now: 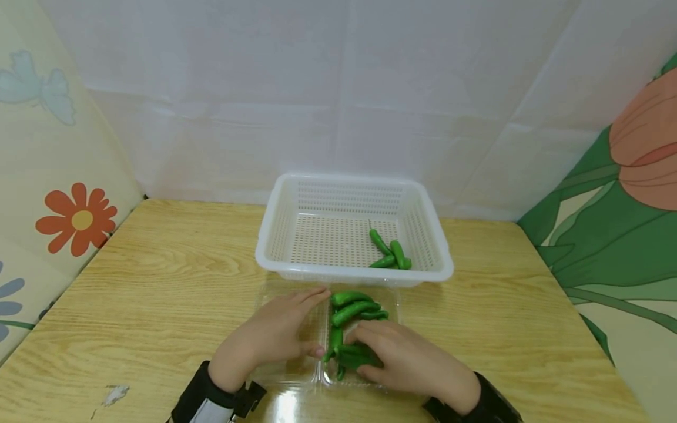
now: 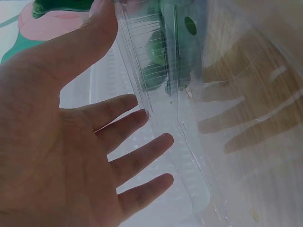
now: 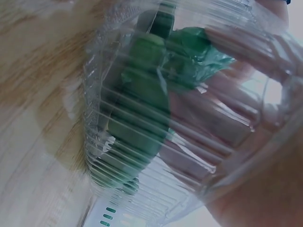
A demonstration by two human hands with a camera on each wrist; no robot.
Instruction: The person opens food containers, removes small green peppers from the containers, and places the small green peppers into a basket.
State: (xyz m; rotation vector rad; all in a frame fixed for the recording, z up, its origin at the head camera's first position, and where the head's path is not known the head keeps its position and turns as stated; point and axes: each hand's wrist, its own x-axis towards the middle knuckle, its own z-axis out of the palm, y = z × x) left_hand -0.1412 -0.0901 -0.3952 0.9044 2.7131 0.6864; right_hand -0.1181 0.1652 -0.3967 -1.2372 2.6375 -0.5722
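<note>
A clear plastic clamshell box (image 1: 292, 373) lies unfolded on the table, with several green peppers (image 1: 353, 312) in its right half. Over those near the front, my right hand (image 1: 404, 359) reaches in and holds green peppers (image 1: 355, 356) between thumb and fingers. In the right wrist view, the ribbed clear wall stands in front of the peppers (image 3: 142, 101) and fingers. My left hand (image 1: 277, 329) is at the fold between the halves. Its fingers (image 2: 142, 161) are spread and nearly straight in the left wrist view, beside the box's clear edge.
Behind the box stands a white perforated basket (image 1: 349, 272) holding several green peppers (image 1: 398, 254) in its right front corner. White cloth (image 1: 338, 106) hangs behind the wooden table (image 1: 174, 282). Flower-patterned panels (image 1: 79, 217) flank both sides.
</note>
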